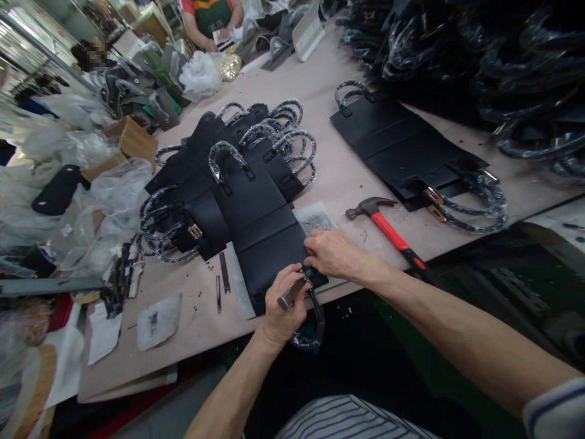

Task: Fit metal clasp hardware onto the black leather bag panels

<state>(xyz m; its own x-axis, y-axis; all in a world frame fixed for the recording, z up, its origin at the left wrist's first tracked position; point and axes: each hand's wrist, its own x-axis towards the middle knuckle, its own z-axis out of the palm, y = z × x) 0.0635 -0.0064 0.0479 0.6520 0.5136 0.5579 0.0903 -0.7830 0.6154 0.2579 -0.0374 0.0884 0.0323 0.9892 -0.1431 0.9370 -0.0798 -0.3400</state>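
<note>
A black handbag panel (269,238) lies across the near table edge, with a plastic-wrapped handle at each end. Over its near end, my left hand (284,305) is closed around a metal punch (292,295), whose tip is hidden by the fingers. My right hand (331,251) rests beside it, fingers pinched at the panel near the handle's base; what they hold, if anything, is hidden. Below the edge hangs the near wrapped handle (315,329). To the right lies a claw hammer (388,228) with a red and black grip.
More black panels with wrapped handles (192,164) are heaped behind. Another panel (402,146) lies at right, before a large dark pile (457,67). Thin tools (219,292) and a small plastic bag (158,320) lie left. Across the table, a person (212,21) handles something.
</note>
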